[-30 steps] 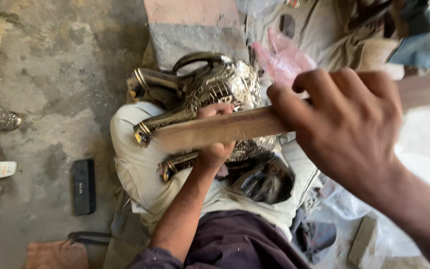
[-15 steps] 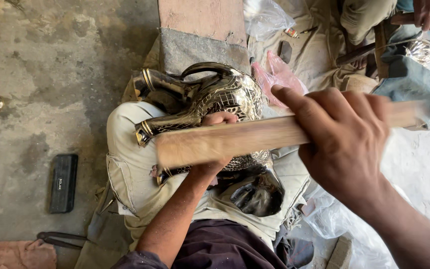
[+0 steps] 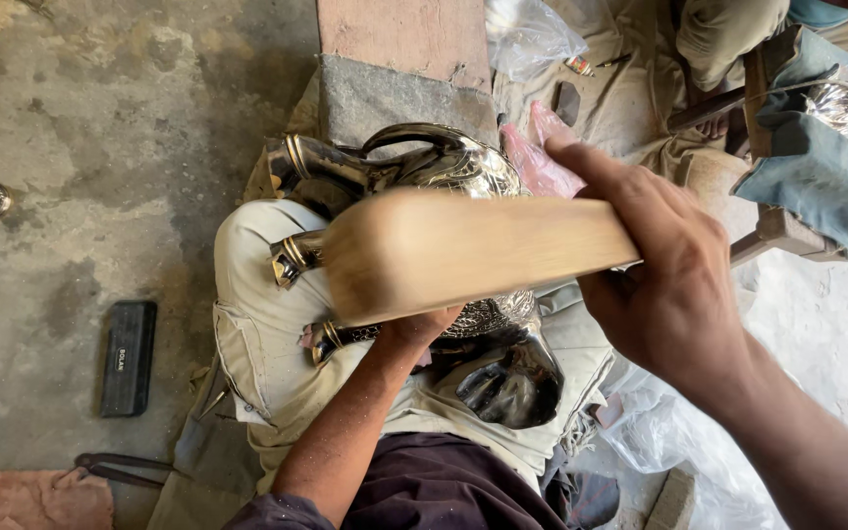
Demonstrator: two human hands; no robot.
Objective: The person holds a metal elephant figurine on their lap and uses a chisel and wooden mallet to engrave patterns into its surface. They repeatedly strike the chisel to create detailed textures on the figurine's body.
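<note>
An engraved brass animal figure (image 3: pixel 444 169) with banded legs lies on my lap, over beige trousers (image 3: pixel 257 334). My left hand (image 3: pixel 422 326) reaches under a wooden bat and rests on the figure's body, mostly hidden. My right hand (image 3: pixel 662 285) grips the flat wooden bat (image 3: pixel 463 250), which is blurred and held across the figure. A dark, shiny metal piece (image 3: pixel 514 378) sits on my lap just below the figure.
A black rectangular case (image 3: pixel 128 355) lies on the concrete floor at left. A brick block (image 3: pixel 399 59) stands beyond the figure. Another person (image 3: pixel 787 108) sits at upper right with a blue cloth and a wooden tool. Plastic sheeting (image 3: pixel 679 442) lies at right.
My right hand has brought the wooden bat closer to the camera and over the figure. The view has shifted so the other person shows at upper right.
</note>
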